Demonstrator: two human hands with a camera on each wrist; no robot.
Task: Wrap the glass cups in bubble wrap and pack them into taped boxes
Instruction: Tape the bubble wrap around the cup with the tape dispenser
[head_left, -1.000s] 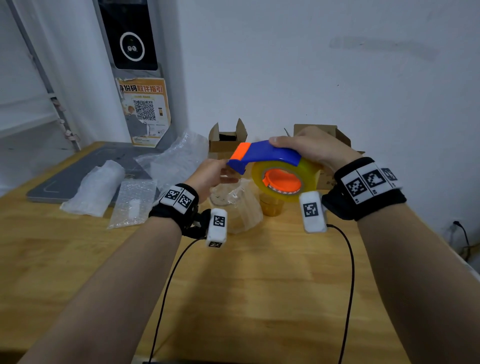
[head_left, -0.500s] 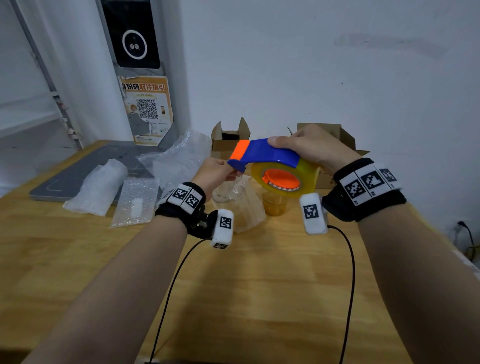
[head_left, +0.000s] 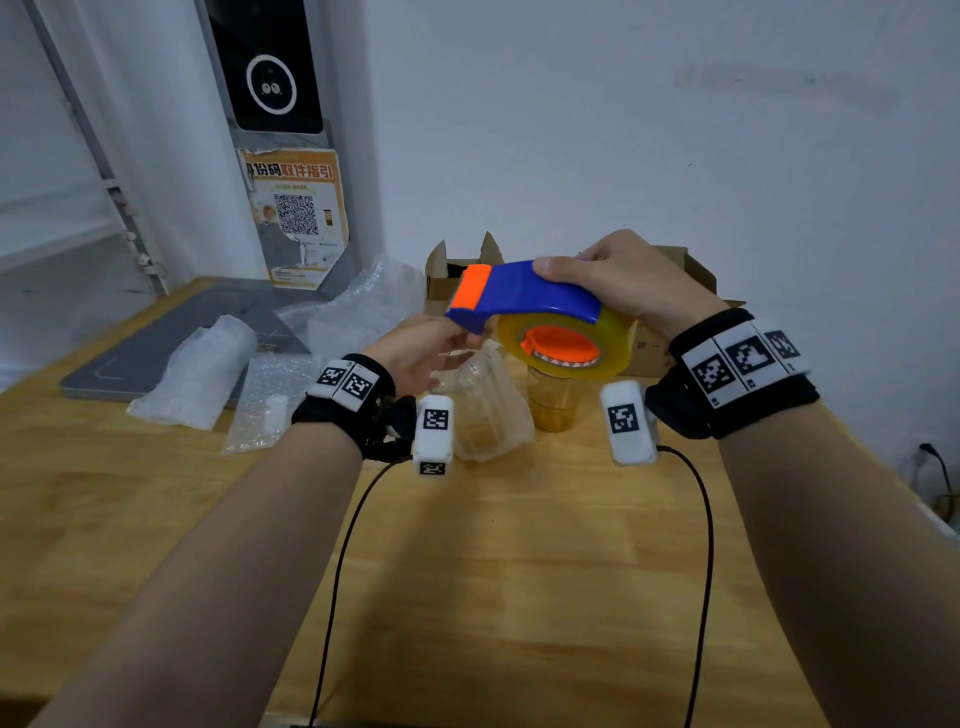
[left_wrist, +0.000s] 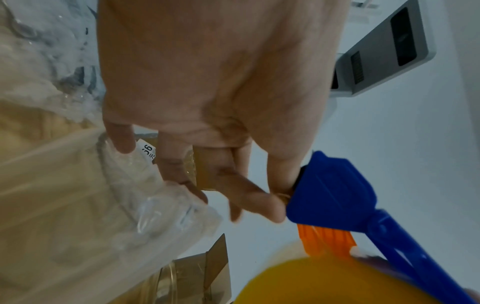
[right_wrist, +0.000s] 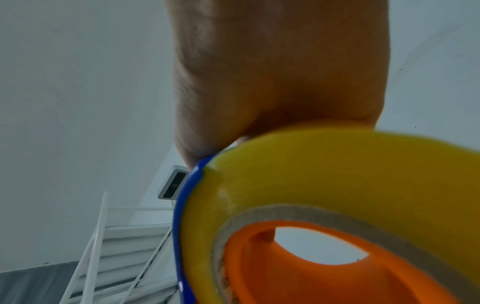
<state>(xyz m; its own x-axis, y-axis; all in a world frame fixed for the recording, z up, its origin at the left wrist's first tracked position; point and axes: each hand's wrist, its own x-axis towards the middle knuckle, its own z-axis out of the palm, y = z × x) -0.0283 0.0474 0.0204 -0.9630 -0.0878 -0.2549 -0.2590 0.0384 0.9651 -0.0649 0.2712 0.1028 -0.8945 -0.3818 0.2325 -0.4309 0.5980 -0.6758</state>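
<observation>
Right hand (head_left: 618, 278) is wrapped over the tape dispenser (head_left: 524, 296), thumb on the near side of the blue plastic handle, held in the air at centre frame above the wooden table (head_left: 519, 571). Dispenser: smooth blue body, orange cutter tip, orange hub inside one glossy yellowish tape roll (head_left: 566, 345). Long axis runs roughly left-right in the head view, cutter end pointing to frame left, roll at the right end

Left hand (head_left: 421, 348) sits at the cutter end; in the left wrist view thumb and index fingertips (left_wrist: 270, 207) pinch right at the blue nose, apparently on the tape end, other fingers loosely curled

Below the hands, centre: one glass cup wrapped in clear bubble wrap (head_left: 488, 410), and just right of it one bare amber glass cup (head_left: 550, 402), upright. Two open brown cardboard boxes (head_left: 457, 270) at the back by the white wall, the right one mostly behind the right hand. Left of centre: three more crinkly clear bubble-wrap pieces (head_left: 197, 374), one rolled, one flat, one loose, partly on a flat grey board (head_left: 156, 338)
</observation>
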